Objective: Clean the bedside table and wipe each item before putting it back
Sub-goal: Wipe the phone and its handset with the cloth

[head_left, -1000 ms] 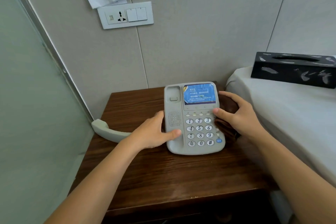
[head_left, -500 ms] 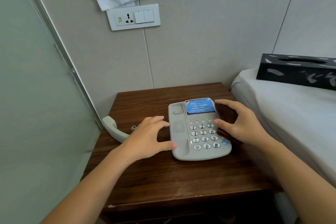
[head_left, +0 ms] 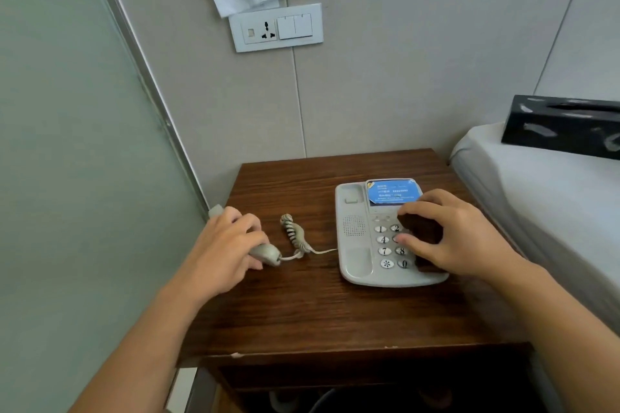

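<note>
While the left hand [head_left: 223,250] has left the phone base [head_left: 355,245] and now has its fingers [head_left: 250,228] wrapped round the handset [head_left: 266,252] at the desk's [head_left: 302,312] left edge | right hand [head_left: 459,241] still pinches a dark cloth [head_left: 421,231] on the keypad | cord [head_left: 295,238] slack between | judgement: handset gets wiped next, base stays on desk.

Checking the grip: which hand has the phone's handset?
The left hand, curled round the handset at the table's left edge; the right hand presses a dark cloth onto the keypad.
</note>
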